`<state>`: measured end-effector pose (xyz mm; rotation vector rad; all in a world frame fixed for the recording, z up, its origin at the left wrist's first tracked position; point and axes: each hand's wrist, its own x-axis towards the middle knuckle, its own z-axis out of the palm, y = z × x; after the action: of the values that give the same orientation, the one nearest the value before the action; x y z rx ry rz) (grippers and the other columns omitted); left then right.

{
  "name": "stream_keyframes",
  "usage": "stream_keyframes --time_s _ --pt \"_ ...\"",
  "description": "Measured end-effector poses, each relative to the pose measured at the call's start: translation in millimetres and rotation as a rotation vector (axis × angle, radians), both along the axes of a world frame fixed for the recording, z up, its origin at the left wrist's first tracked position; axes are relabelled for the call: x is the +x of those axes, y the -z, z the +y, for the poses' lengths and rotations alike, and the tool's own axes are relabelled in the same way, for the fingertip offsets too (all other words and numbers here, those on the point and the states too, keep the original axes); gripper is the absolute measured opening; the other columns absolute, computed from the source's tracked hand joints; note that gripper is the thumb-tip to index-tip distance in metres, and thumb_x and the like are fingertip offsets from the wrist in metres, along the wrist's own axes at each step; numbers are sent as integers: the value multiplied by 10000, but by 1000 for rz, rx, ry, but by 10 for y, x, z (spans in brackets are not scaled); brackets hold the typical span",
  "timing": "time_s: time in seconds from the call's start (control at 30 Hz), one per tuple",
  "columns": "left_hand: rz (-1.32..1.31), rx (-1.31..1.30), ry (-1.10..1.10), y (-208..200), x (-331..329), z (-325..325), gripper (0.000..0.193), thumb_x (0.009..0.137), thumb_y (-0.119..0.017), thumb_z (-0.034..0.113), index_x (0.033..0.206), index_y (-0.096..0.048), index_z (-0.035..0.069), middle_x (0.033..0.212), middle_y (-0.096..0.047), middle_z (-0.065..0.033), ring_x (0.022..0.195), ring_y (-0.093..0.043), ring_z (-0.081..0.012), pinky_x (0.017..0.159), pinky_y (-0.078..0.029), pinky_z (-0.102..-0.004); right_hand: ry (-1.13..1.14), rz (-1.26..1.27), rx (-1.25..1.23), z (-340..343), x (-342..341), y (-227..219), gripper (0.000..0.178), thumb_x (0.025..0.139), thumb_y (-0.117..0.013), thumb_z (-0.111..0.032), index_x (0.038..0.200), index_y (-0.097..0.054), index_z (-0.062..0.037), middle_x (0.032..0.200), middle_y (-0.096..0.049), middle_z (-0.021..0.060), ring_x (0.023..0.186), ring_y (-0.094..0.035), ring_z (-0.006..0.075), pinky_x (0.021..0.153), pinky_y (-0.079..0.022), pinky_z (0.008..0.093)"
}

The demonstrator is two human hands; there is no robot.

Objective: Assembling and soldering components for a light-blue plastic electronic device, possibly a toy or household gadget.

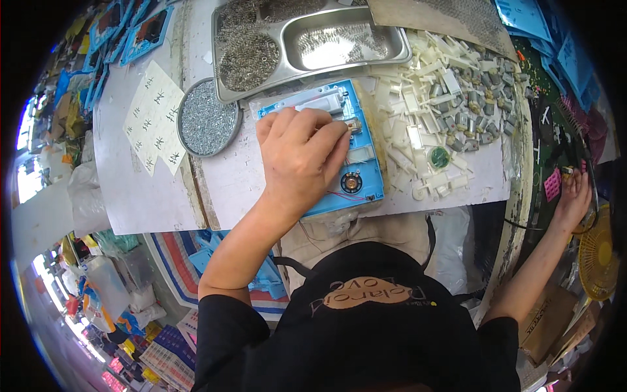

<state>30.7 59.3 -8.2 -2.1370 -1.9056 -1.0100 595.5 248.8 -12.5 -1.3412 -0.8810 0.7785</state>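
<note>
A blue plastic housing lies in front of me on a thick pad. My left hand is over its middle with the fingers bent down and closed. Those fingertips are mostly hidden, so what they grip cannot be made out. Beside the index finger, a small metal motor sits in the housing. A round black speaker with thin red wires lies in the near part. Far to the right, my right hand is raised with its fingers pinched together at a small yellowish piece, too small to name.
A metal tray of springs stands behind the housing, partly under a brown board. To its left are a round dish of small screws and a paper sheet. White plastic parts and small motors are heaped right.
</note>
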Motion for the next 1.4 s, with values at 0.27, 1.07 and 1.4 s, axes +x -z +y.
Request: stream_keyframes --time_s 0.27,1.07,1.4 --pt "3 -64 -47 -74 31 37 137 707 -812 159 824 -742 152 1008 -594 -34 940 -541 -253 878 -341 -427 64 227 106 100 807 -15 298 998 -615 -160 1221 -611 37 1014 -674 158 801 -586 187 860 -517 381" --pt "107 -297 2 -280 114 159 78 738 -726 113 804 -687 98 1011 -526 -76 990 -491 -299 902 -324 -476 -1020 -281 345 -1172 -3196 8 272 798 -787 -75 1021 -639 -26 692 -553 35 547 -484 122 516 -370 261" --pt "137 -344 43 -339 98 196 108 725 -734 116 826 -699 99 1016 -537 -75 1022 -507 -294 945 -330 -495 -1103 -325 315 -1195 -3192 -19 301 843 -734 -26 1104 -584 -6 768 -525 65 660 -451 138 603 -347 280"
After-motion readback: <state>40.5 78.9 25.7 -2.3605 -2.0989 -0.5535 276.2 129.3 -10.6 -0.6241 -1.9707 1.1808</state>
